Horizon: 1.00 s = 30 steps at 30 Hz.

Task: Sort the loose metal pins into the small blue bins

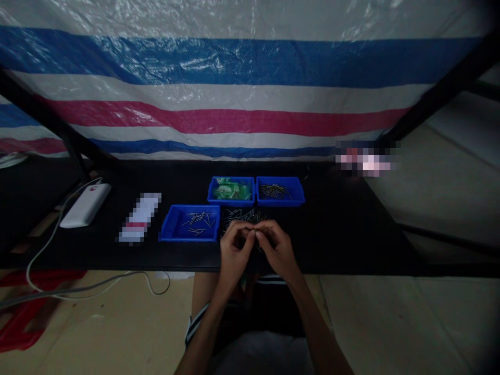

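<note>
My left hand and my right hand meet over the front of the black table, thumbs and fingertips pinched together. Whatever sits between the fingertips is too small and dark to name. Just behind the hands lies a loose heap of thin metal pins, partly covered by my fingers. A blue tray to the left holds several similar pins. Behind the heap, one blue tray contains green and clear plastic packets, and beside it another blue tray holds darker, brassy pins.
On the left of the black table are a white power bank with a cable and a blurred-out flat object. A striped plastic sheet hangs behind. A red stool stands at the lower left.
</note>
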Tool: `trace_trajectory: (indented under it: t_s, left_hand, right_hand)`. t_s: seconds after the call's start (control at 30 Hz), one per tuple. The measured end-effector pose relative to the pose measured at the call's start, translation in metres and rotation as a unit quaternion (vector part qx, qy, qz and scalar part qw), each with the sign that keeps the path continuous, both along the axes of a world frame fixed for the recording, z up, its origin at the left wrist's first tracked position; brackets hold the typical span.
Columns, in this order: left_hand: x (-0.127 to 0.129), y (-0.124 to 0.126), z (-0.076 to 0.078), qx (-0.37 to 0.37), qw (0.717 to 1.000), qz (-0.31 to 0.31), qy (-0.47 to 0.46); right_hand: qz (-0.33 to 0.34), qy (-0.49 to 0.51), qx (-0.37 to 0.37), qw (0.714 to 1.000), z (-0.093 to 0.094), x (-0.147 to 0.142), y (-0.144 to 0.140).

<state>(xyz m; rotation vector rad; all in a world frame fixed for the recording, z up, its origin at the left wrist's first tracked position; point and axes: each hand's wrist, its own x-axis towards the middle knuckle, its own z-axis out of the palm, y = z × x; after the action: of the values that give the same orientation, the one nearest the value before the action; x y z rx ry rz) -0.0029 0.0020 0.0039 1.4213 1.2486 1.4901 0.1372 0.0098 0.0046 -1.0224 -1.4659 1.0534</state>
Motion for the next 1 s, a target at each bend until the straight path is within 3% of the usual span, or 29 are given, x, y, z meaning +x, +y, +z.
trace_trajectory:
  t_s: [0.53,1.0]
  left_hand:
    - [0.0001,0.0014,0.0000,-0.009,0.999,-0.027,0.037]
    - [-0.0005,0.0016,-0.0018,0.003,1.000,-0.005,0.020]
  right_hand:
    - [-0.027,-0.026,0.008,0.999,-0.0037,-0.0017,0.0005]
    - [-0.032,-0.090,0.066,0.993,-0.0007,-0.0039,-0.0023]
